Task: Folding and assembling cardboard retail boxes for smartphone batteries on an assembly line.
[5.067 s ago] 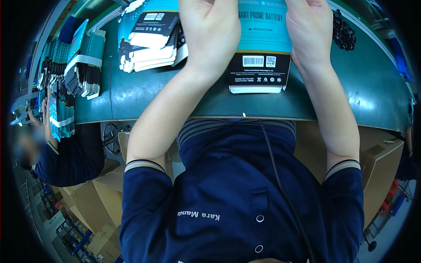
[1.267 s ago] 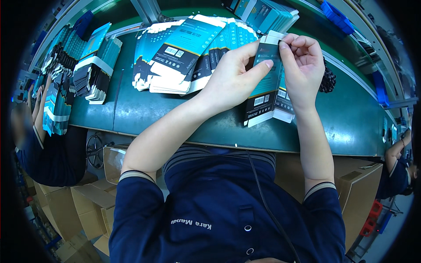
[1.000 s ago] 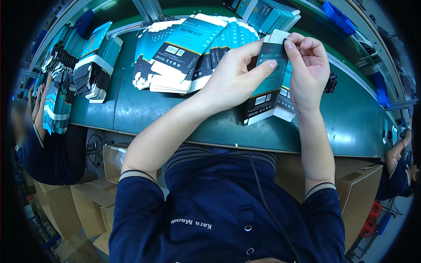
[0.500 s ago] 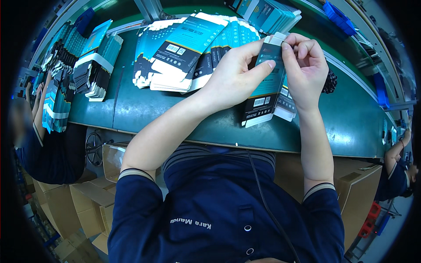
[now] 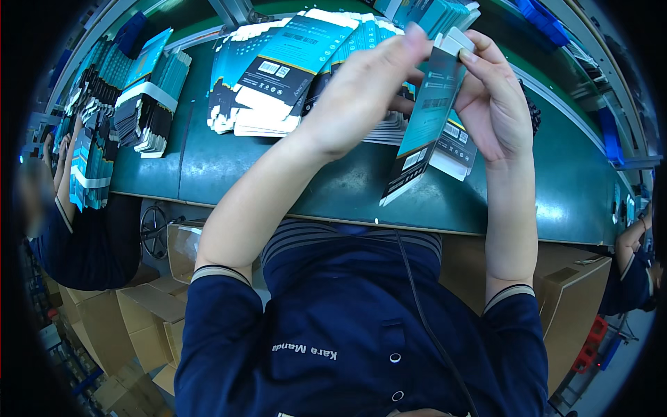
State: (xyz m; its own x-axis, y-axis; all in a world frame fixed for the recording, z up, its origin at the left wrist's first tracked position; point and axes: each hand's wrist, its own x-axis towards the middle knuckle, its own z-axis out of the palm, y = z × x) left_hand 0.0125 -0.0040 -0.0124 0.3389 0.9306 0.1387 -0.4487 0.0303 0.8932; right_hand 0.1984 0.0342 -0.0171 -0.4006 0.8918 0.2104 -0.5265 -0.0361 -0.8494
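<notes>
A teal and black folding carton (image 5: 436,90) stands tilted over the table, its white end flap at the top. My right hand (image 5: 497,104) pinches this carton near the flap, thumb and forefinger at its upper right edge. My left hand (image 5: 361,94) is at the carton's left side, smeared by motion. Its thumb is raised off the carton, and its other fingers are partly hidden, some near the carton's left edge. Behind the held carton, a second similar carton (image 5: 455,147) rests on the table, mostly covered.
Flat cartons (image 5: 278,76) lie fanned in a pile at the left back. Banded carton bundles (image 5: 149,97) stand farther left, near a co-worker's arms. More cartons (image 5: 441,15) sit at the back, with a blue bin (image 5: 542,24). Brown boxes (image 5: 570,306) stand below the green table (image 5: 243,174).
My left thumb has lifted off the carton's face, and that hand has moved up and left. The carton has turned to a narrower angle; my right hand keeps hold near its top.
</notes>
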